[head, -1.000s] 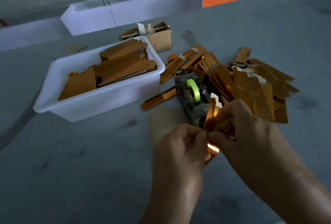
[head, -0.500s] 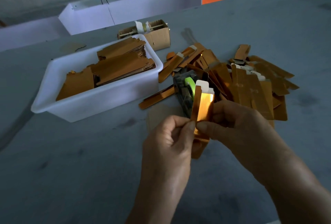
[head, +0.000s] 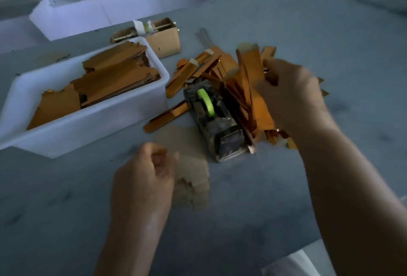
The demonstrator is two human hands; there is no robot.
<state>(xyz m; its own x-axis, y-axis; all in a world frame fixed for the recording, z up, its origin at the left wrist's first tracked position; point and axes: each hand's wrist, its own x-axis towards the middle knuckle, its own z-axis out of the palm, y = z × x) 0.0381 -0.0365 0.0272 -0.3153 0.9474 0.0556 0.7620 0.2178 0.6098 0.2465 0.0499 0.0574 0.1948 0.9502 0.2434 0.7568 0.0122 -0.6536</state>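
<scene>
My right hand [head: 290,95] holds a folded gold carton [head: 251,64] upright above the loose pile of gold cartons [head: 204,66]; hand and carton are motion-blurred. My left hand [head: 145,178] hovers over the grey table with its fingers curled and nothing visible in them. A dark tape dispenser [head: 215,121] with a green tape roll [head: 206,101] stands between the hands, just left of the held carton.
A white plastic bin [head: 92,130] at the left holds stacks of flat gold carton blanks. Behind it sits a small cardboard box [head: 163,39], and further back a long white tray [head: 110,11]. A brownish patch [head: 191,165] marks the table near my left hand.
Both hands held the gold carton together before. My left hand has let go and dropped toward the table; my right hand has carried the carton up and away over the pile.
</scene>
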